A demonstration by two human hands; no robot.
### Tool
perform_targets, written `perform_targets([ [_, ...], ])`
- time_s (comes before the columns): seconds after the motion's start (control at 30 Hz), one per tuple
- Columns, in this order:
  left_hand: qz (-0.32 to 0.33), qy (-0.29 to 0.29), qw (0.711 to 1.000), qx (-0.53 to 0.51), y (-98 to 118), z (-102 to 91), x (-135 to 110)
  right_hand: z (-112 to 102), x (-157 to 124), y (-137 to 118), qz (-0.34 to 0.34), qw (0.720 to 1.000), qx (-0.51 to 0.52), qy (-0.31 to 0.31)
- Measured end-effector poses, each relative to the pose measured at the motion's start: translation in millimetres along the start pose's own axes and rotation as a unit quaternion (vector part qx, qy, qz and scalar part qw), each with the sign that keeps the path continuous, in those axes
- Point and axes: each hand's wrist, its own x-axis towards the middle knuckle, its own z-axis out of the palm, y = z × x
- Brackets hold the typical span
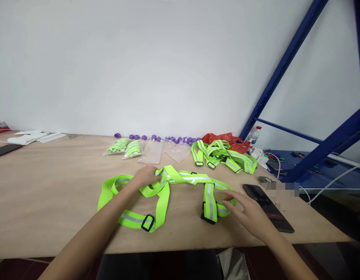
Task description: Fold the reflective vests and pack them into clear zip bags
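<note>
Across the middle of the counter (51, 202) the neon-yellow reflective strap vest (168, 186) is lying spread out, its loops sprawling left and right with silver tape running down the bands. Judging by how it is lying, the straightening-out step is under way: the straps are looking half untangled, with a twist bunched near the centre. The left hand (146, 175) is pressing down on that bunched knot, fingers curled over the webbing, so its grip is closing on the vest there. The right hand (245, 212) is hovering flat and open, fingers splayed, fingertips just touching the right-hand loop near the black buckle (207, 217). Next, I reckon, the right hand is needing to pinch that loop and draw it outward while the left is pinning the middle. Both forearms are reaching forward from the near edge, the left angling in from low left, the right coming in from low right.

Just beside the right hand a dark phone (269, 208) is lying. Further back, a second heap of vests (223, 155) is sitting in front of a red bag (223, 138), with bagged vests (126, 147) and purple beads (156, 138) along the wall.
</note>
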Motion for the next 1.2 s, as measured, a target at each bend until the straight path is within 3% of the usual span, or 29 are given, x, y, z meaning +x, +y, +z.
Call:
perform_targets([
  [0.17,0.011,0.071,0.989,-0.133,-2.3,4.2,2.5,9.9,-5.8,2.6,-0.027,0.998,0.006,-0.060],
  [0.3,0.016,0.120,0.960,-0.251,-2.5,4.5,4.2,8.5,-0.1,4.2,0.003,0.995,0.013,-0.094],
  [0.47,0.023,0.108,0.921,-0.374,0.9,7.2,2.6,9.4,36.0,-1.1,-0.003,1.000,0.001,0.009],
  [0.57,0.042,0.088,0.904,-0.417,1.1,10.0,1.9,23.6,72.3,-11.8,-0.002,0.999,0.036,0.029],
  [0.77,0.075,0.095,0.892,-0.436,-7.6,18.8,5.6,71.6,130.4,-44.7,-0.027,0.987,0.142,-0.068],
  [0.97,0.105,0.105,0.896,-0.419,-13.4,26.0,9.7,105.3,142.4,-62.8,-0.039,0.965,0.225,-0.127],
  [1.07,0.125,0.080,0.902,-0.405,-13.6,25.2,8.7,119.3,140.7,-58.9,-0.017,0.954,0.271,-0.125],
  [1.2,0.160,0.007,0.903,-0.399,-10.3,23.0,3.2,132.3,137.7,-47.9,0.003,0.938,0.339,-0.075],
])
